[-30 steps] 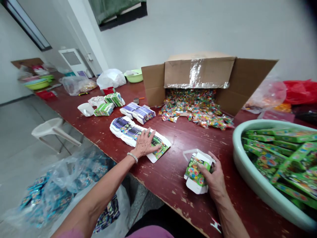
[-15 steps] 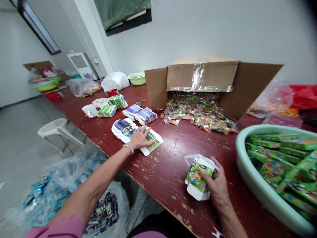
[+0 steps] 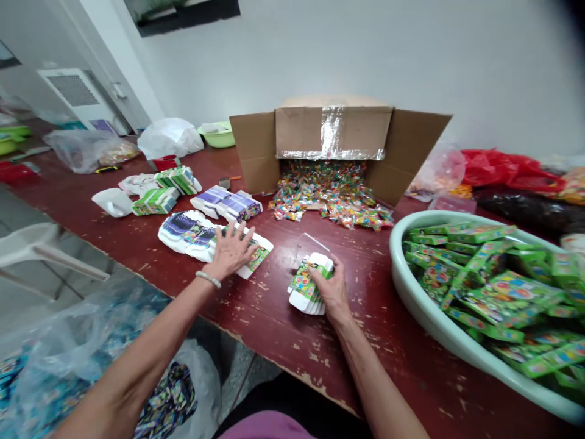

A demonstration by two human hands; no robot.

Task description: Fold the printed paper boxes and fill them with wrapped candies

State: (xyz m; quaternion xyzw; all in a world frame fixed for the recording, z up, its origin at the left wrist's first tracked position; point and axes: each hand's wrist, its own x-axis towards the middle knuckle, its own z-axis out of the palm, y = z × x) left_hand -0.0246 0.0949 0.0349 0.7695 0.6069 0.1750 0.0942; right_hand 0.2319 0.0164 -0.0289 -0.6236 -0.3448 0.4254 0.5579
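My left hand (image 3: 231,249) lies with its fingers spread over a fanned row of flat printed cartons (image 3: 187,231), purple at the left end and green at the right. Whether the palm presses on them or hovers just above, I cannot tell. In my right hand (image 3: 336,286) is a green printed carton (image 3: 304,280) with white end flaps sticking out, the thumb on its front face. It is held low over the red table (image 3: 278,329). Just beyond it is a thin pale strip (image 3: 315,242), blurred.
An open cardboard box (image 3: 331,131) spills small wrapped candies (image 3: 351,207). A pale green tub (image 3: 397,256) full of green cartons stands on the right. Purple bundles (image 3: 226,203) and green bundles (image 3: 155,200) lie at left. Bags of packets (image 3: 68,366) sit below the table edge.
The view has swung to the right, so the table's things appear further left. My right hand has moved the carton forward and a little left. My left hand's fingers are spread wider.
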